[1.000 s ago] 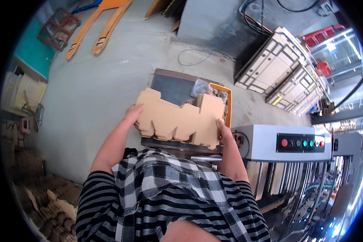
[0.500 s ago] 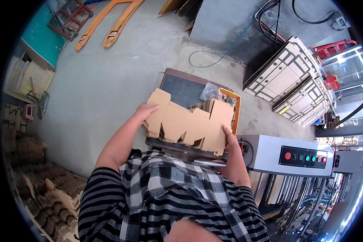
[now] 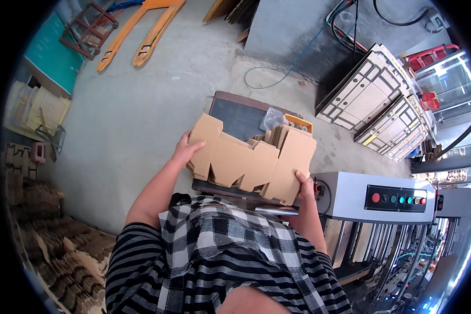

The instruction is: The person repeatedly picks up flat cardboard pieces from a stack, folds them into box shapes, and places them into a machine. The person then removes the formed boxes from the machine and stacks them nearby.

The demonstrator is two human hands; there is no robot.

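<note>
The left hand and right hand clasp opposite ends of the cardboard stack, presumably to stop it splaying. Beyond the right hand lies an orange tray.

from your head, one wide fisheye view looks down, close above your black-and-white checked cloth apron.

No txt, nos. or signs legible anywhere in view. Blk ctrl panel on the grey machine: any btn markings too sm. to read. Pale boards w/ dk lines & cardbd stack: no lettering readable, either.
</note>
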